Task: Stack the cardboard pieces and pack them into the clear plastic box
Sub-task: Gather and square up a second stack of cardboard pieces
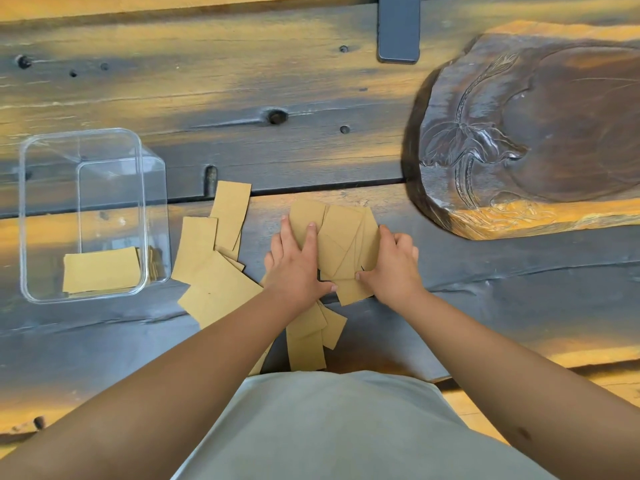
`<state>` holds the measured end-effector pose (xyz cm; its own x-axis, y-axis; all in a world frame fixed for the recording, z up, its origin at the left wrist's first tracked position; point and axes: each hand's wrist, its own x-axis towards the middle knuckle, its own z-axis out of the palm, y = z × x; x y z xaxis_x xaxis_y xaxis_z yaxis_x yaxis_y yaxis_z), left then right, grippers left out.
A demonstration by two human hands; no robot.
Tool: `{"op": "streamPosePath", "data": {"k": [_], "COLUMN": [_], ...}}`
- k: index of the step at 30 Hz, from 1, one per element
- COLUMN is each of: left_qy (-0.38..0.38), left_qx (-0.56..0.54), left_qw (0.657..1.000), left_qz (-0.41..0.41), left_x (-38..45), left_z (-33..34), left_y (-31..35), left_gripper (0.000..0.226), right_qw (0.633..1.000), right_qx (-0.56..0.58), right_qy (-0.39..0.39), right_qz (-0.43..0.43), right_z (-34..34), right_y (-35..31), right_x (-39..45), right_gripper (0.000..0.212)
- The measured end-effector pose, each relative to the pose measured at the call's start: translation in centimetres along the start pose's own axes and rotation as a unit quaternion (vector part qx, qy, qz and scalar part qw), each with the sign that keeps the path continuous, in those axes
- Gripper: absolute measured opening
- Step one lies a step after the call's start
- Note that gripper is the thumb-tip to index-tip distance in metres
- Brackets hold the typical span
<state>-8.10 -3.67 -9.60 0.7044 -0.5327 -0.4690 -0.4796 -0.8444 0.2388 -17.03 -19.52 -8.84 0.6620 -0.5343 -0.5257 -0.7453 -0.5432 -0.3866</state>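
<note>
While both hands press a fanned cardboard bunch point(341, 244) on the table point(207, 98), left hand point(297, 268) fingers spread flat, right hand point(393, 268) fingers curled at its edge, clear box point(26, 216) left

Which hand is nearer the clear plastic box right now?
Left. The left hand lies on the fanned cardboard pieces, right of the clear plastic box; the right hand is farther right.

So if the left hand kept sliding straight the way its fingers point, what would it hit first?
The left hand points away over the fanned cardboard pieces; beyond their far edge only bare wooden table shows, so the way looks free.
</note>
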Motion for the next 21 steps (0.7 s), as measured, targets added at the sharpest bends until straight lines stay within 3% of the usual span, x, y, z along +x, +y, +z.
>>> {"op": "streamPosePath", "data": {"k": [6,12,18,21], "left_qy": [0.017,0.011,0.003,-0.026], "left_qx": [-0.01,-0.004,-0.019,-0.032], "left_qw": [1.0,1.0,0.998,0.998], "left_qz": [0.011,0.024,0.053,0.057], "left_x": [0.2,0.2,-1.1,-1.4], "left_z": [-0.4,-0.4,0.1,0.6], "left_y": [-0.6,-1.0,0.1,0.6], "left_gripper": [0.114,0.111,0.126,0.124], "right_qw": [0.998,0.988,0.972,0.986], "right_qx": [0.052,0.147,0.224,0.155], "right_qy": [-0.042,-0.04,-0.019,-0.011], "right_qz": [0.018,0.037,0.073,0.064], "right_z": [-2.0,-2.6,-1.5,-0.8], "right_y": [-0.5,-0.1,-1.6,-2.6], "right_x": [1.0,1.1,0.4,-0.3], "right_gripper": [0.07,0.028,0.024,0.016]}}
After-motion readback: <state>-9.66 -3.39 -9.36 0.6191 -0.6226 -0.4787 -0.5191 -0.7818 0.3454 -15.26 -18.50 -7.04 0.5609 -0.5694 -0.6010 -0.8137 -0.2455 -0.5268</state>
